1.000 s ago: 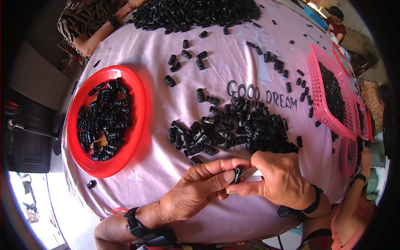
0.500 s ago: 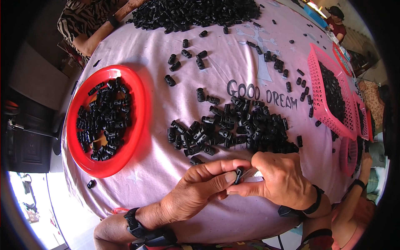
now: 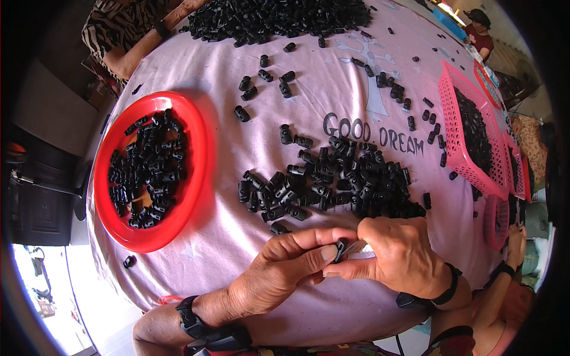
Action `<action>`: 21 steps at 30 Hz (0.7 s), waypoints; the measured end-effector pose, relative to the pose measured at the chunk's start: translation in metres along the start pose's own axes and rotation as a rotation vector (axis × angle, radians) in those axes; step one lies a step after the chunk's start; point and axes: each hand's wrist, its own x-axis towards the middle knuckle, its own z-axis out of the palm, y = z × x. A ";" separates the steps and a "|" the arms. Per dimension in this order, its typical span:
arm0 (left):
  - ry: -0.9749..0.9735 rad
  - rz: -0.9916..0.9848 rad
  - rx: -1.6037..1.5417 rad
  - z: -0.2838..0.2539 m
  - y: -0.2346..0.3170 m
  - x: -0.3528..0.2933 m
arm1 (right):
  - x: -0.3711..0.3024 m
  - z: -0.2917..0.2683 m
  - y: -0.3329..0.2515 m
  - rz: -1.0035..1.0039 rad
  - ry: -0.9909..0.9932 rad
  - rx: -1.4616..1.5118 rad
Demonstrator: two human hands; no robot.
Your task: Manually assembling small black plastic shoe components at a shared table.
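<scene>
Near the front edge of the table, my left hand pinches a small black plastic cord lock between thumb and fingers. My right hand is closed beside it on a thin pale tool, whose narrow tip meets the cord lock; most of it is hidden by my fingers, so its kind cannot be made out. Just beyond both hands lies a loose pile of black cord locks. A red round tray to the left holds many more of them.
A pink-and-white printed cloth covers the table. At the far side is a large heap of black cord locks, near another person's arm. Pink baskets stand at the right. Another person's hand is at the right edge.
My hands hold nearly the same place and grip, with only a slight shift of the pale tool against the cord lock. The other person's hand at right has moved slightly.
</scene>
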 end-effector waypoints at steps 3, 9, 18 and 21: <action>-0.004 -0.004 0.008 0.000 0.000 0.000 | 0.000 0.000 0.000 -0.007 0.000 0.003; 0.003 -0.004 0.019 0.001 0.001 0.000 | 0.000 0.000 0.000 -0.012 -0.011 -0.008; -0.016 -0.002 -0.020 -0.004 -0.001 0.000 | 0.001 0.000 -0.003 0.004 -0.020 -0.016; -0.014 -0.006 -0.001 -0.001 0.000 0.000 | 0.001 0.000 -0.003 0.015 -0.007 0.003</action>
